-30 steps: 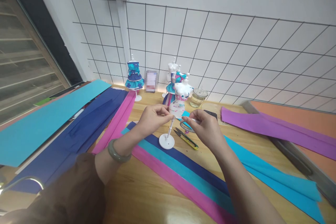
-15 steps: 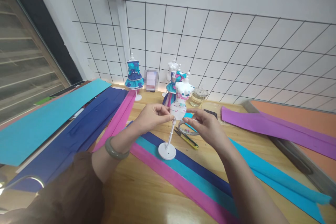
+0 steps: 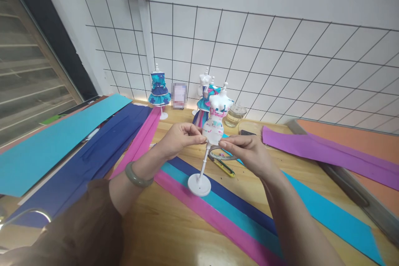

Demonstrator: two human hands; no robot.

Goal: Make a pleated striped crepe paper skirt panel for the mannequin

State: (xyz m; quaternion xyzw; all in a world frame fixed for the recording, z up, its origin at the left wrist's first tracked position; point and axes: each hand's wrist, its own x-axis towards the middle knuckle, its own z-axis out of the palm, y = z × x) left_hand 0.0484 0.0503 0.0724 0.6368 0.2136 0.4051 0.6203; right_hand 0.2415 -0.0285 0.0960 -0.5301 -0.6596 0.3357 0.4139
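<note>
A small white mannequin [image 3: 213, 131] on a thin stand leans slightly to the right, its torso marked with pink and teal scraps. Its round base [image 3: 199, 185] is over blue, teal and pink paper strips [image 3: 224, 212]. At the left of its hips, my left hand [image 3: 181, 139] is closed, thumb and fingers pinching the edge. My right hand [image 3: 246, 149] pinches the opposite hip. A roll of tape [image 3: 222, 153] shows by my right fingers; whether it hangs from them or rests on the table, I cannot tell. Yellow thread snips [image 3: 226, 168] lie behind the stand.
Behind stand a mannequin in a blue ruffled dress [image 3: 159, 89], more mannequins [image 3: 204, 102] and a glass bowl of liquid [image 3: 235, 115]. Blue paper [image 3: 102, 145] and light-blue sheets [image 3: 68, 129] lie left. Purple paper [image 3: 327, 149] and bright-blue paper [image 3: 336, 216] lie right.
The mannequin has tilted a little further right and its base has come slightly nearer. My right hand has shifted slightly down and right. The left hand has barely moved.
</note>
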